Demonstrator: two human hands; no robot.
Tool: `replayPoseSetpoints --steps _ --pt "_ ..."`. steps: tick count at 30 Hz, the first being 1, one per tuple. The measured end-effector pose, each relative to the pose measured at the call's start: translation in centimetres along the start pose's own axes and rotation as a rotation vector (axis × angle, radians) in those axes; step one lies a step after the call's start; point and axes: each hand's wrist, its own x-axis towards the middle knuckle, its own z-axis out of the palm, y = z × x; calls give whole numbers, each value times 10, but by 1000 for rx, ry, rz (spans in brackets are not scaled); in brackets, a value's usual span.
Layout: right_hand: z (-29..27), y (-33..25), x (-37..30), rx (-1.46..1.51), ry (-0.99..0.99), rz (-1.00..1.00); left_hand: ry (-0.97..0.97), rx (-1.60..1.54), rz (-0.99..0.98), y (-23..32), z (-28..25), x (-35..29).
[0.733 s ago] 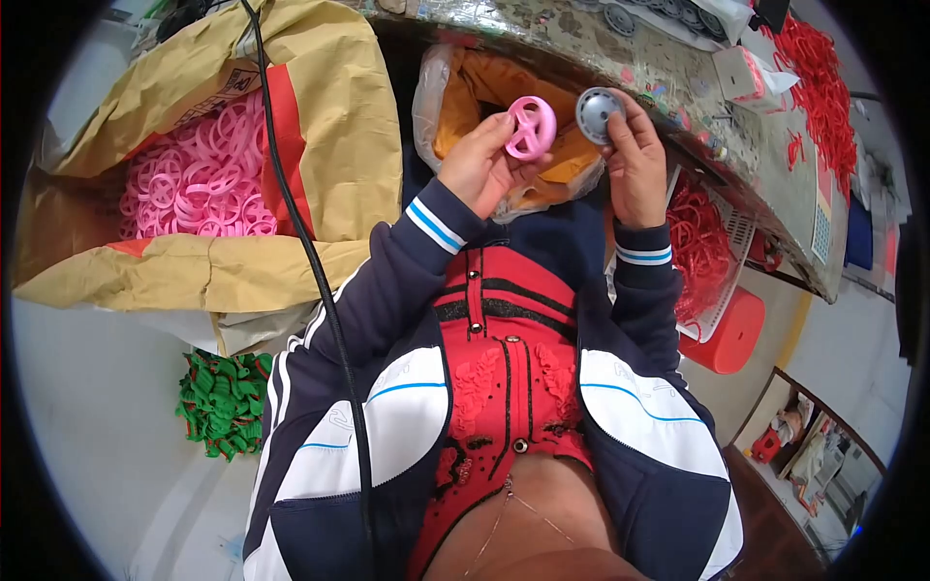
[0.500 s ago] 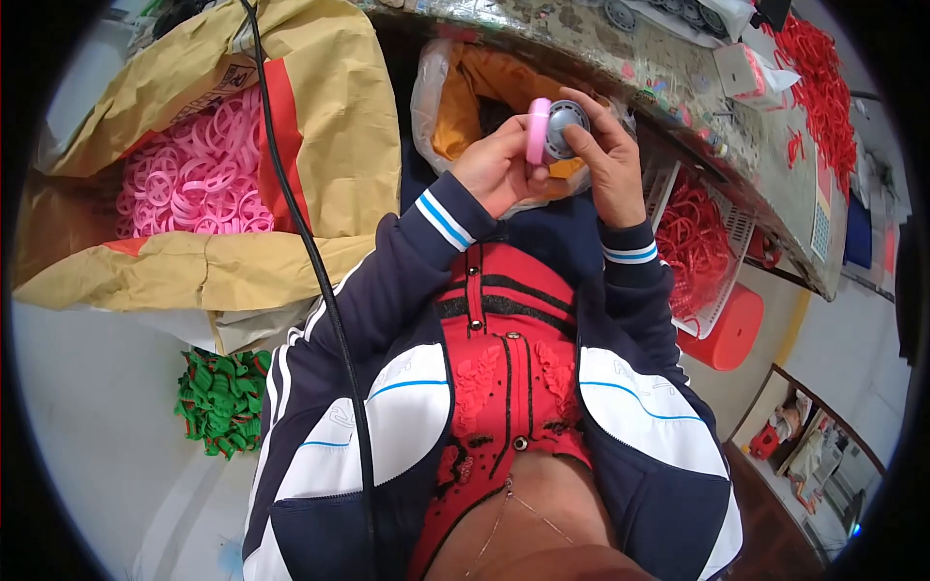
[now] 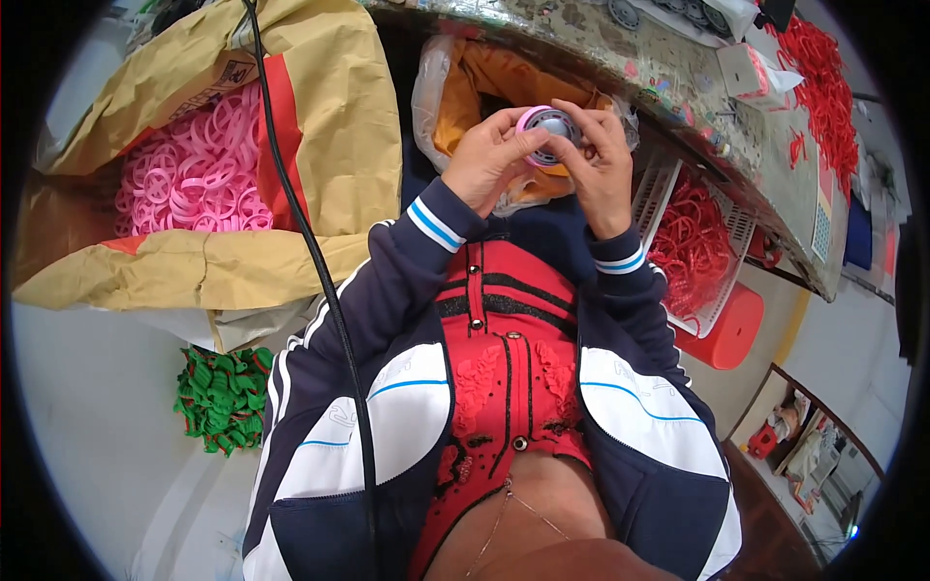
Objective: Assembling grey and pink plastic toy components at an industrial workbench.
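Note:
A pink plastic ring [image 3: 524,120] and a grey toy wheel [image 3: 556,124] are together between my two hands, their round face turned up toward me. Pink shows around the wheel's edge; whether the ring is fully seated on it I cannot tell. My left hand [image 3: 487,163] pinches the ring's near left side between thumb and fingers. With thumb and fingertips, my right hand [image 3: 599,165] grips the wheel from the right. Beneath both hands lies an open orange-lined bag [image 3: 453,107], its contents dark and mostly hidden.
To the left, a large paper sack [image 3: 339,145] holds many pink rings [image 3: 194,174]. A black cable [image 3: 310,247] hangs across the view. On the right are a worktable [image 3: 581,48], a white basket [image 3: 738,237] of red parts and a red stool [image 3: 725,329]. Green pieces [image 3: 223,399] lie lower left.
The pink ring and grey wheel, seen edge-on side by side before, have been turned face up and now overlap. My right fingers have closed in around the wheel, and both hands have shifted slightly.

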Motion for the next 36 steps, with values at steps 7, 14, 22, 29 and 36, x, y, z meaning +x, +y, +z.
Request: replayPoseSetpoints --steps 7,14,22,29,36 --pt "0 10 3 368 -48 205 -19 30 40 -5 -6 4" --pt "1 10 10 423 -146 336 -93 576 260 -6 -18 14" --pt "-15 -3 22 209 -371 251 50 935 291 9 6 -16" --pt "-67 -1 98 -145 81 -126 -547 735 -279 161 -3 -113" --pt "-90 71 180 -906 245 -205 760 1707 287 177 -117 -117"
